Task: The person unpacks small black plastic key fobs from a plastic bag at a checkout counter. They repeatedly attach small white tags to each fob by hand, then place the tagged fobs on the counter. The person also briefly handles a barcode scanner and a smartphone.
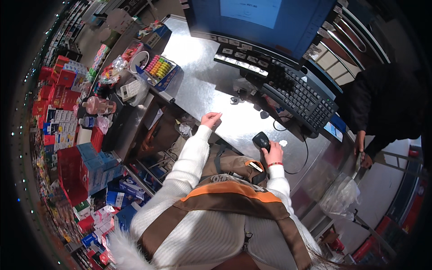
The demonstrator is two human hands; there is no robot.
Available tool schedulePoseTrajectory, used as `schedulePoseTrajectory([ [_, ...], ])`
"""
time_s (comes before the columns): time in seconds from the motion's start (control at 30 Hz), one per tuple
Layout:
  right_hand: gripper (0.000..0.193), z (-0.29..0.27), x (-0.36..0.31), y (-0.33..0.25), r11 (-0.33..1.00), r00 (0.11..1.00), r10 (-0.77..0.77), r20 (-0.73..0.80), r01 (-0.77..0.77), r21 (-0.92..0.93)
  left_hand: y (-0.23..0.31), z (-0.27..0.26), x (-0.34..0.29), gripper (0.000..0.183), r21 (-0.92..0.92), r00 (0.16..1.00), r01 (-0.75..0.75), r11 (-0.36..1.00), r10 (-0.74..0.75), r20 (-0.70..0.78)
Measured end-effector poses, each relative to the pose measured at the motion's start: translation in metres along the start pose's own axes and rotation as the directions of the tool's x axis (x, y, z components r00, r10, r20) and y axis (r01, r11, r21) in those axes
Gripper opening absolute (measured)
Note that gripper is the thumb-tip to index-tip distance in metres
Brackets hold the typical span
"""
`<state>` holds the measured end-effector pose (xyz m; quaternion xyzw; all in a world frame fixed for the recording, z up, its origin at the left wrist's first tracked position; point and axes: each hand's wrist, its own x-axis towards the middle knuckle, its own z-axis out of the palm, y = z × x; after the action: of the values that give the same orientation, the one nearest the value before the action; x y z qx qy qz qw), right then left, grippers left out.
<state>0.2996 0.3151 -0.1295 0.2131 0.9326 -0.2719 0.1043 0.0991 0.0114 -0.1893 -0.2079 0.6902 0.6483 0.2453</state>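
Observation:
My right hand [272, 155], with a red bracelet at the wrist, rests on a black computer mouse [261, 140] on the shiny metal counter [193, 85]. My left hand [210, 119] is at the counter's near edge, its fingers drawn together in a pinch; whatever may be between them is too small to make out. Beyond the hands, a black keyboard [306, 99] lies slantwise below a large lit monitor [261, 27]. Small dark objects [264, 114] lie on the metal between my hands and the keyboard. I wear a brown apron with an orange band [234, 186].
At right, a person in dark sleeves [364, 99] has both hands near a clear plastic bag [339, 195]. A phone [333, 131] lies by the keyboard. Candy boxes [161, 72] stand far left on the counter. Stacked boxes [90, 168] and a pink bottle [99, 105] fill the left.

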Motion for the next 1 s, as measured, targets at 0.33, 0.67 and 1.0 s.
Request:
schedulePoseTrajectory([
  [0.33, 0.056, -0.003, 0.044, -0.077, 0.911, 0.889, -0.394, -0.232, 0.412, 0.033, -0.084, -0.159, -0.174, 0.035, -0.338, 0.95, -0.034, 0.94, -0.075, -0.303],
  [0.67, 0.06, 0.115, 0.048, -0.155, 0.941, 0.912, -0.33, 0.245, 0.339, 0.003, -0.058, -0.345, -0.173, 0.029, -0.267, 0.832, -0.138, 0.954, -0.034, -0.553],
  [1.0, 0.096, 0.218, 0.089, -0.213, 0.936, 0.953, 0.3, 0.039, -0.286, -0.203, 0.069, -0.72, -0.14, 0.036, 0.291, 0.287, -0.533, 0.794, 0.493, -0.821],
])
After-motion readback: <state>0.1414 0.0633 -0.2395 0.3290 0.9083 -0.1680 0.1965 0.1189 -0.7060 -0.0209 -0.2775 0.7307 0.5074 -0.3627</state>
